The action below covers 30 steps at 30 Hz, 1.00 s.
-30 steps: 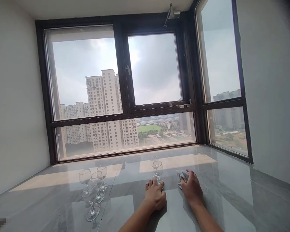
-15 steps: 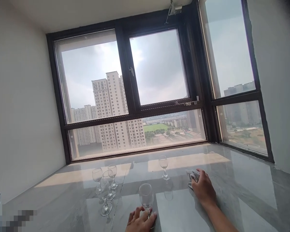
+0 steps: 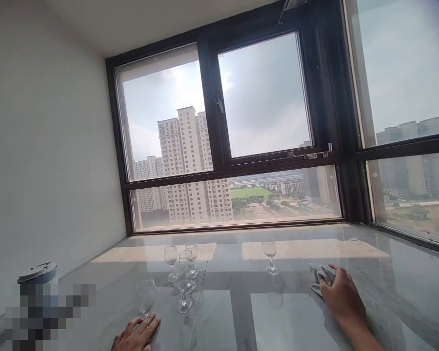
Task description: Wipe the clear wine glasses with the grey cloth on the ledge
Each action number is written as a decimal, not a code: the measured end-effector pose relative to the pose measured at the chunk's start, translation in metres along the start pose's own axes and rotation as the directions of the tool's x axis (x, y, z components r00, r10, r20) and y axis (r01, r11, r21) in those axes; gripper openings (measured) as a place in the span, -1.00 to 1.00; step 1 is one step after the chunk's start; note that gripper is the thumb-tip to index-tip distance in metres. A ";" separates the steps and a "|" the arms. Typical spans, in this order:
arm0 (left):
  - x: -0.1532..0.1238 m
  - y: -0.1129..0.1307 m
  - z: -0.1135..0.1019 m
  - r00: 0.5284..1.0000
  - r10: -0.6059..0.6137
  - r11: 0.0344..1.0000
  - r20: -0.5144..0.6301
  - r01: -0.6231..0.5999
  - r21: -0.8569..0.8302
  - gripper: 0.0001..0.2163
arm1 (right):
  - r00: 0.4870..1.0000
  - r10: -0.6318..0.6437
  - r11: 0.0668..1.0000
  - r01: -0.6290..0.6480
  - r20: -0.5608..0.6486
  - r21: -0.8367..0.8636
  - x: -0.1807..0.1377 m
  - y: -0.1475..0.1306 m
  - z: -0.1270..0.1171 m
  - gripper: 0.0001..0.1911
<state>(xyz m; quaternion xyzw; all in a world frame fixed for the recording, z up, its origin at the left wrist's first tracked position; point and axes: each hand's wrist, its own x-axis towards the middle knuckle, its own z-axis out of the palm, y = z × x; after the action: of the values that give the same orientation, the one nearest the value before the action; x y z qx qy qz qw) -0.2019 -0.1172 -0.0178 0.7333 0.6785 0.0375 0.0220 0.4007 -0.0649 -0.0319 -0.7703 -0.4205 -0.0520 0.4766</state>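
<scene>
My left hand (image 3: 135,336) sits at the bottom edge, fingers closed round the foot of a clear wine glass (image 3: 146,298) that stands upright on the grey marble surface (image 3: 278,317). My right hand (image 3: 342,298) lies palm down on a crumpled grey cloth (image 3: 322,276) at the right. Three more wine glasses (image 3: 181,273) stand bunched together just right of the held glass. A single wine glass (image 3: 269,253) stands alone further back, left of the cloth.
A metal lidded container (image 3: 38,274) stands at the left by the white wall, above a blurred patch. Dark-framed windows (image 3: 219,146) close off the far and right sides of the surface.
My left hand has slid a wine glass leftwards, from beside the lone glass to the left of the bunched glasses. The right hand stays on the cloth. The view has swung left.
</scene>
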 end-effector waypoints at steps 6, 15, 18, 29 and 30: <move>0.040 0.023 -0.022 0.999 -0.020 1.000 -0.037 0.021 0.013 -0.46 | 1.000 0.000 1.000 0.000 0.006 0.000 0.002 0.001 0.000 -0.42; 0.079 0.038 -0.033 1.000 -0.026 0.998 -0.010 0.026 0.050 -0.45 | 1.000 0.004 1.000 -0.004 -0.001 0.022 0.002 -0.002 0.000 -0.44; 0.077 0.041 -0.037 1.000 -0.011 0.999 -0.007 0.012 0.038 -0.45 | 1.000 0.014 1.000 -0.014 0.017 0.007 0.000 -0.003 -0.001 -0.44; 0.085 0.044 -0.035 0.999 0.032 0.989 -0.004 -0.031 0.145 -0.47 | 1.000 0.002 1.000 -0.002 0.020 0.005 0.002 0.003 0.000 -0.47; 0.085 0.044 -0.033 0.999 0.043 0.985 0.009 -0.044 0.170 -0.47 | 1.000 -0.001 1.000 0.001 0.016 0.005 0.002 0.003 0.001 -0.47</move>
<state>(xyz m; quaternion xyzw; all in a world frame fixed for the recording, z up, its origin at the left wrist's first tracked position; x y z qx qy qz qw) -0.1548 -0.0364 0.0209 0.7474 0.6629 -0.0219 -0.0396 0.4039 -0.0633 -0.0337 -0.7691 -0.4249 -0.0451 0.4754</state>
